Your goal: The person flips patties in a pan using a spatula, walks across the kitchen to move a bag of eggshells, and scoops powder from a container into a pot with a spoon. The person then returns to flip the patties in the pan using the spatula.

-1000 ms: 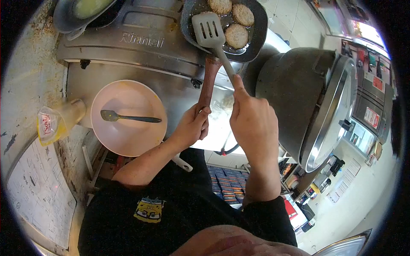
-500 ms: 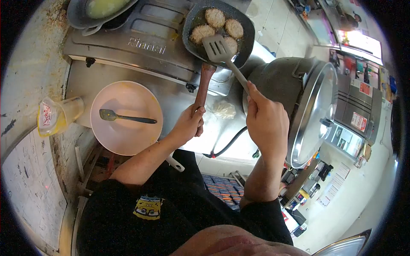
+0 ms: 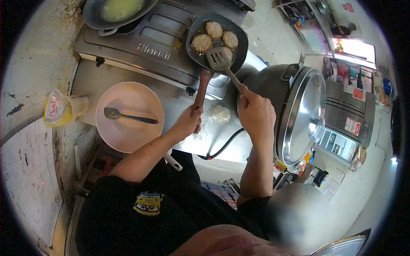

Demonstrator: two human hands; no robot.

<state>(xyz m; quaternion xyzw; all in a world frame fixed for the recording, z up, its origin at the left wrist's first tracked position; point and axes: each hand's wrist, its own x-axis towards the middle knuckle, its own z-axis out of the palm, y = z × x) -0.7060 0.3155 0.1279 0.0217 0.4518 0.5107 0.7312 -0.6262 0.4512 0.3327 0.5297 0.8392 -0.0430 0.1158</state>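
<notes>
My left hand [image 3: 187, 121] is wrapped round the brown handle [image 3: 202, 90] of a dark square frying pan [image 3: 241, 47]. Several browned patties [image 3: 201, 43] lie in oil inside this pan. In my right hand [image 3: 257, 112] is the handle of a grey slotted spatula [image 3: 218, 58]. Its blade reaches over the near side of the pan and partly covers one patty [image 3: 227, 53]. Whether the blade touches that patty I cannot tell. The pan sits at the right end of a steel gas stove [image 3: 128, 53].
A pink pan [image 3: 100, 121] holding a dark silicone spatula [image 3: 130, 117] stands at left, beside a plastic cup [image 3: 79, 106] with yellow residue. A wok [image 3: 93, 19] with yellowish liquid is at upper left. Right of my right hand stands a large lidded pot [image 3: 273, 79]. A crumpled plastic bag [image 3: 220, 114] and black hose [image 3: 228, 143] lie near.
The view has shifted a little. My right hand has come slightly closer to my left, still holding the spatula over the pan. A blurred round shape now shows at lower right.
</notes>
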